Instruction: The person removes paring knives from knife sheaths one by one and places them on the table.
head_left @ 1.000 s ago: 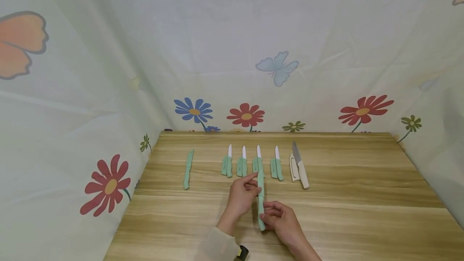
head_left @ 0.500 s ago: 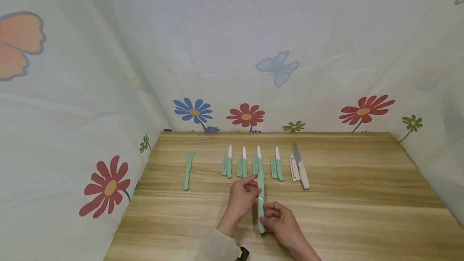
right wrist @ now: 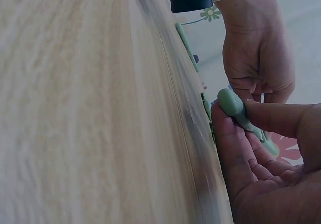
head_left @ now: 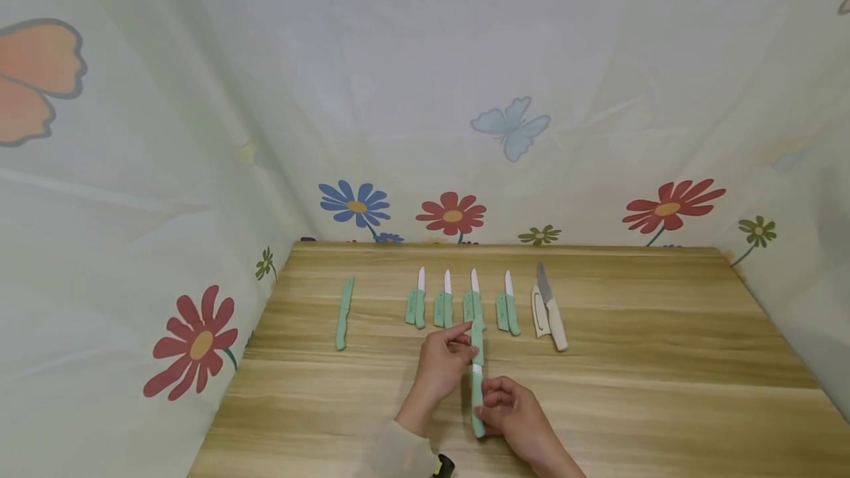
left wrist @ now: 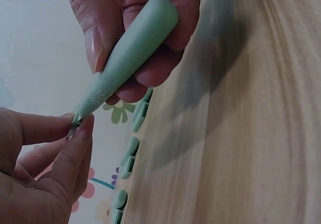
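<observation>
Above the table, my right hand [head_left: 521,419] grips the green handle of a paring knife [head_left: 478,408] between thumb and fingers. My left hand [head_left: 440,361] pinches the green sheath [head_left: 477,341] that covers most of the blade. A short stretch of white blade shows between sheath and handle in the head view. In the left wrist view the knife's handle [left wrist: 133,58] slants up toward the right hand, and the left fingertips [left wrist: 80,126] meet at the sheath. The right wrist view shows the rounded handle end [right wrist: 230,102] held by the right thumb and fingers.
Several green knives, such as this one [head_left: 420,308], lie with bare white blades beside their green sheaths. At left rests a sheathed green knife [head_left: 344,313]. At right is a cream-handled knife [head_left: 555,323] with its cream sheath [head_left: 540,312]. Flowered cloth walls border the wooden table [head_left: 637,375].
My right hand has drawn the knife handle toward me, away from the sheath, and a bit of white blade has come into view. My left hand stays nearly in place.
</observation>
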Demonstrator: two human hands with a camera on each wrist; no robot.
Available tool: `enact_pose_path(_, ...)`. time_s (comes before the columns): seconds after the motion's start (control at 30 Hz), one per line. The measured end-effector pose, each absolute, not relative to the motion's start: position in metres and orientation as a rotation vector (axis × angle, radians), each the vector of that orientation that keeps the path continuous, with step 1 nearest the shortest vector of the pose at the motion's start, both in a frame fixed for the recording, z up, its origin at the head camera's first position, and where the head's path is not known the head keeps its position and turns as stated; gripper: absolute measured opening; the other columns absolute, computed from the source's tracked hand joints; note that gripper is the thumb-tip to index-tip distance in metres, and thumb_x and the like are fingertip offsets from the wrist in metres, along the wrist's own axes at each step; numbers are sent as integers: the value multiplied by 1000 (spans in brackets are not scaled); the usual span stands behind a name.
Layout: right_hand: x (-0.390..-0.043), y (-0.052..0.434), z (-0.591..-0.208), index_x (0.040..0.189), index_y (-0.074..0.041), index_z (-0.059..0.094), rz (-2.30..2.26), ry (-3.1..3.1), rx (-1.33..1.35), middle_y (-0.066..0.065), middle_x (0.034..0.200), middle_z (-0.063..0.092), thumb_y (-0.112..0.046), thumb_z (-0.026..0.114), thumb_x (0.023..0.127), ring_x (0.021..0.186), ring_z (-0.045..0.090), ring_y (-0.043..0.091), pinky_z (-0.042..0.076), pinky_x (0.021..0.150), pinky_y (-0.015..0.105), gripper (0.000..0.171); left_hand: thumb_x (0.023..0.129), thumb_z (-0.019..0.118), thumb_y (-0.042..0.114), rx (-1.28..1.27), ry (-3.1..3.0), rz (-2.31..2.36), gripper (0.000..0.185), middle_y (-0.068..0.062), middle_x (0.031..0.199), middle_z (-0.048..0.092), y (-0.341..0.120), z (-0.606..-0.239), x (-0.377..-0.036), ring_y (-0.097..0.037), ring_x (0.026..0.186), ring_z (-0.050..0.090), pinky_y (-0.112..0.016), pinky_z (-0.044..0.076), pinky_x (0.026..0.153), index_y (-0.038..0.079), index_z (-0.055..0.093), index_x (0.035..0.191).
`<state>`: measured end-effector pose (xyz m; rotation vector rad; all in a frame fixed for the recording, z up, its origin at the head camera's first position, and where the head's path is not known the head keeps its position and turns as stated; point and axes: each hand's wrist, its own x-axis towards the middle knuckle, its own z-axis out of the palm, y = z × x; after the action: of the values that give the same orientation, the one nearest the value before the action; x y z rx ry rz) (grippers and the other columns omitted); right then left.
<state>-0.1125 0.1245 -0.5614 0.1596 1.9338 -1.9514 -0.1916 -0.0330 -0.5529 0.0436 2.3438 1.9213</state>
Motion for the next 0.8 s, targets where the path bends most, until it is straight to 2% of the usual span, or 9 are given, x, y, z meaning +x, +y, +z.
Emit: enact_pose_path(0.8,-108,128,-561,125,10,54,-1975,1889,110,4,93,65,0,75,89,81,66,12,63,71,32,43,91,74,3,29,2337,1945,43,-4,98,72,-32,-554,-193,-7,86,70,-20,58,70,6,69,134)
